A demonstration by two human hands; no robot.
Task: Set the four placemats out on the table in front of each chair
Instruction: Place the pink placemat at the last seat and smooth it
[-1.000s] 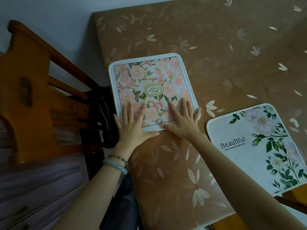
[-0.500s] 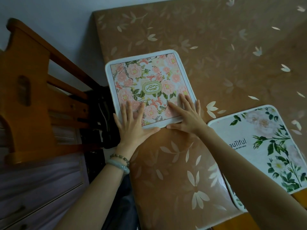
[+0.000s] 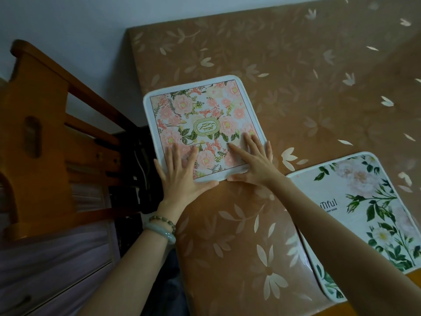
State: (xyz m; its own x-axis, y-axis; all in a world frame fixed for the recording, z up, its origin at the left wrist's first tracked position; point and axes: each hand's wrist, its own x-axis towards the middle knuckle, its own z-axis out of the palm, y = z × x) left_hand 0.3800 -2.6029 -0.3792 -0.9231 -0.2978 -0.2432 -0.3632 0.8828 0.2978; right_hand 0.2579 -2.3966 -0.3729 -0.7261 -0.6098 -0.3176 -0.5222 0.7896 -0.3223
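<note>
Pink flowered placemat [image 3: 200,124] flat on brown leaf-patterned tabletop [image 3: 296,76] beside wooden chair [image 3: 45,137], left hand [image 3: 182,176] and right hand [image 3: 255,163] spread flat on its near edge, fingers splayed, white rose placemat [image 3: 369,201] lying to the right, partly under right forearm.

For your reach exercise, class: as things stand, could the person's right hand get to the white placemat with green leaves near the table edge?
Probably yes. The right hand lies flat on the pink floral placemat, and its forearm already crosses over the white leafy placemat. Nothing stands between them on the table.
</note>
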